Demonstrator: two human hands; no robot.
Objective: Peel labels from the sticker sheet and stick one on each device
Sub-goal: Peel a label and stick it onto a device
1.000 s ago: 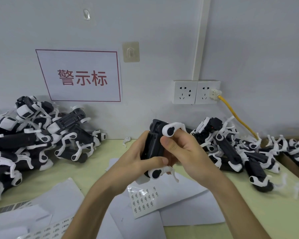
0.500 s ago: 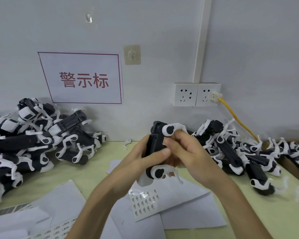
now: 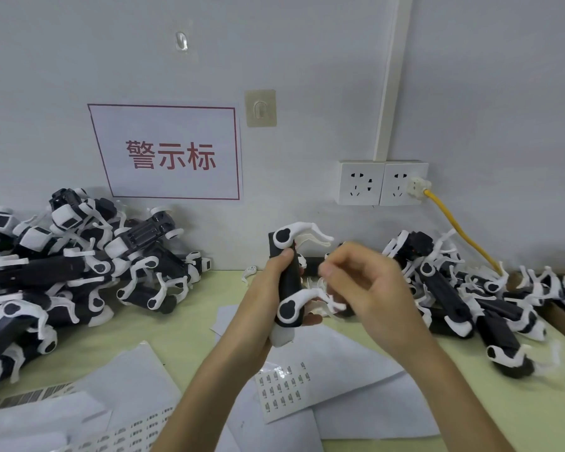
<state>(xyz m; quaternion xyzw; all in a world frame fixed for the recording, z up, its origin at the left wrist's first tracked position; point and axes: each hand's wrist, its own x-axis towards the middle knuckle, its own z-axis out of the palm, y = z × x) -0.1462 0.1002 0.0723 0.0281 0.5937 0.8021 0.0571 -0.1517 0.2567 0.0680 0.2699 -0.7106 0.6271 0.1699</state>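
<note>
— Black bar-shaped plastic device with white clip arms (image 3: 287, 282): what has changed about it since half a second ago?
— Then the right hand (image 3: 372, 282) had its thumb pressed on the device's face. Now that hand has drawn off to the right of the device and is clear of its black body. The device has turned edge-on to the camera.
— So the label is on?
— I judge so. The pressing looks finished, though the label itself is hidden from this side. This device seems ready to be set down.
— And the hands?
— The left hand (image 3: 268, 288) grips the device upright, with the thumb across its front and the fingers wrapped behind. The right hand's fingers are loosely curled, thumb tip near the forefinger. It is blurred, so I cannot tell whether it pinches anything.
— Where would the next label come from?
— The glossy clear sticker sheet of small printed labels (image 3: 284, 389) lies flat on white papers on the pale green counter (image 3: 183, 327), just below the device. One heap of like black-and-white devices (image 3: 79, 272) lies well to the left of the device, and another heap (image 3: 454, 288) lies near on its right. I cannot tell which heap is already labelled.
</note>
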